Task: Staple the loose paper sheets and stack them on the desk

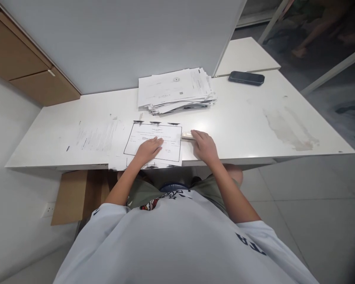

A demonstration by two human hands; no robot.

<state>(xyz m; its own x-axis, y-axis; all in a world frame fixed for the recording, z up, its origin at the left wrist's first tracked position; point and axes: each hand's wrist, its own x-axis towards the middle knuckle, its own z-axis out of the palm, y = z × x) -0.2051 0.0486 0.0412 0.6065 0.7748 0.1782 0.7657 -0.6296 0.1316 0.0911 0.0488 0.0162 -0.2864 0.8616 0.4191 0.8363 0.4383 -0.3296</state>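
Note:
A printed sheet (173,136) with a thick black border lies on the white desk, dark smudges along its top. Flat on its middle rests my left hand (149,150), fingers stretched out over the print. Another sheet (118,161) shows from under it at the lower left and reaches the desk's front edge. My right hand (205,146) is closed around a small cream stapler (187,136), whose front end meets the right edge of the bordered sheet. The fingers cover the rear of the stapler.
Behind the sheet stands an uneven stack of papers (174,90) against a grey panel (130,43). A dark phone (246,78) lies at the back right of the desk (239,118). Below the desk at left is an open cardboard box (69,195).

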